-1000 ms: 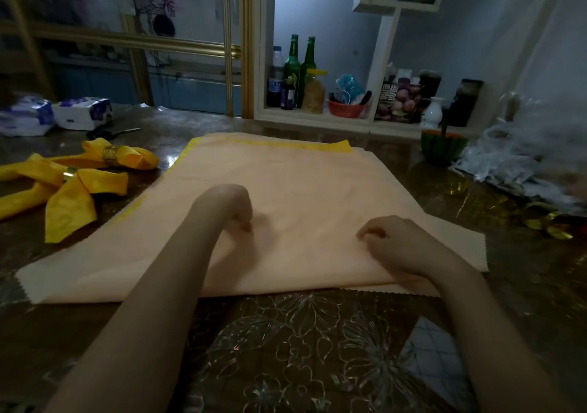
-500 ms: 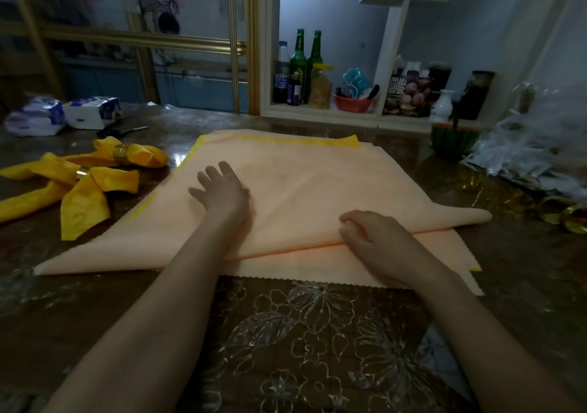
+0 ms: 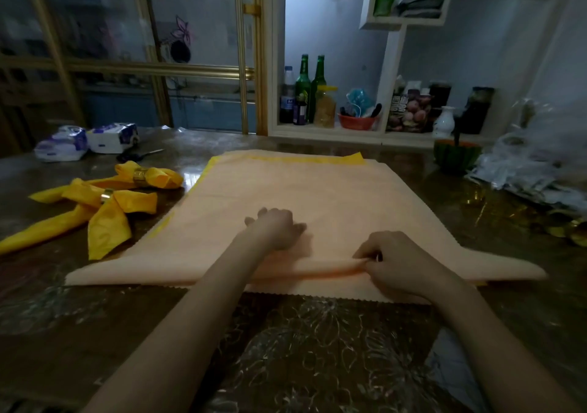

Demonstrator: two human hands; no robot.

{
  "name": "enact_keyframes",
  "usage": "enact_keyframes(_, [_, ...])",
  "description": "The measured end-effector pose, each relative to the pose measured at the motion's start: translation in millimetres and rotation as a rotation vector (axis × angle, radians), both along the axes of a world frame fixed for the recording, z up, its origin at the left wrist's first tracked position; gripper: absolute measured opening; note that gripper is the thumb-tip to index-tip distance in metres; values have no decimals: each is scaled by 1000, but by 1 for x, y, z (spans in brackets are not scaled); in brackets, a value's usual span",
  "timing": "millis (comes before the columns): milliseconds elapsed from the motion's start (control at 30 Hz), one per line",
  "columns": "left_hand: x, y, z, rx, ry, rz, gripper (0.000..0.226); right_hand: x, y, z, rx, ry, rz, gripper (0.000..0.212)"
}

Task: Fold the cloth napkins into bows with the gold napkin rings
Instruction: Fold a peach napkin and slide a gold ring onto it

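Lower centre of frame: right hand (image 3: 397,263) now pinches near fold of peach napkin (image 3: 317,190), newly doubled over; left hand (image 3: 276,228) presses flat. Pleating begun.

No writing here can be read for certain. The printed box (image 3: 409,110) on the shelf (image 3: 330,134) bears large white characters and the dark bottle (image 3: 287,102) a blue label. Both are too blurred to make out.
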State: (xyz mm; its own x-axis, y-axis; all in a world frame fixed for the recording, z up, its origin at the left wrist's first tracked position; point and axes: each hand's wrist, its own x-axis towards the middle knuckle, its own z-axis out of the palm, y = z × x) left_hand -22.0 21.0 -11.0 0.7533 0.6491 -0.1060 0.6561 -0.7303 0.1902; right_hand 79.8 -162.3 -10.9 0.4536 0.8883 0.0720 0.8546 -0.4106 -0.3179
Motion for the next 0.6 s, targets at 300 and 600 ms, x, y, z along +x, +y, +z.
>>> enact_keyframes(300, [-37,-21,-26,-40,170,-164,75,-12,10,-15,-161,20,49,52])
enact_keyframes(600, [-23,-5,-34,16,70,-190,72,10,19,-30,-285,-12,26,64])
